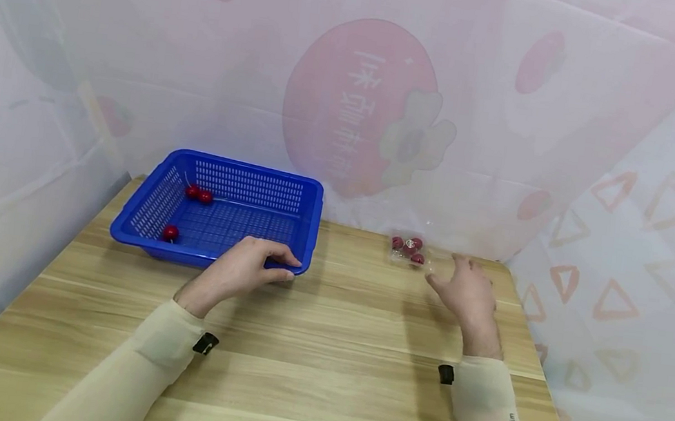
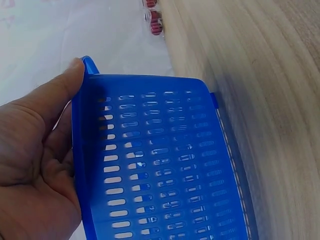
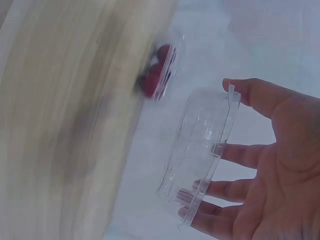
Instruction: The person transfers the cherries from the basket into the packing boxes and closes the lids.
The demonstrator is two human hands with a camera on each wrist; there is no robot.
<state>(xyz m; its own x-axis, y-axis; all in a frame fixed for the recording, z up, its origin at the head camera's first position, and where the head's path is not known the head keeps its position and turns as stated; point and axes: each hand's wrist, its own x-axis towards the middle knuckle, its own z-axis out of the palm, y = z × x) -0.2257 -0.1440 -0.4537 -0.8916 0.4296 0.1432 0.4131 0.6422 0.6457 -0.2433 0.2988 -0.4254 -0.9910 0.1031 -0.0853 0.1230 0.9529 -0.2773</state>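
A blue plastic basket (image 1: 242, 167) with slotted walls stands at the left of the table. Three red cherries (image 1: 170, 233) lie inside it. My left hand (image 1: 250, 263) grips the rim at its near right corner, as the left wrist view also shows. Over at the right, my right hand (image 1: 467, 291) holds a clear plastic container (image 3: 200, 145) by its rim, thumb on one end and fingers along the edge. That container looks empty and barely shows in the head view. Beyond it sits a clear plastic box (image 1: 391, 255) with several red cherries (image 3: 151, 85) inside.
The wooden table (image 1: 320, 361) ends at the back against a pale printed cloth (image 1: 479, 178). More cloth hangs along the left and right sides. The basket and the cherry box both stand close to the back edge.
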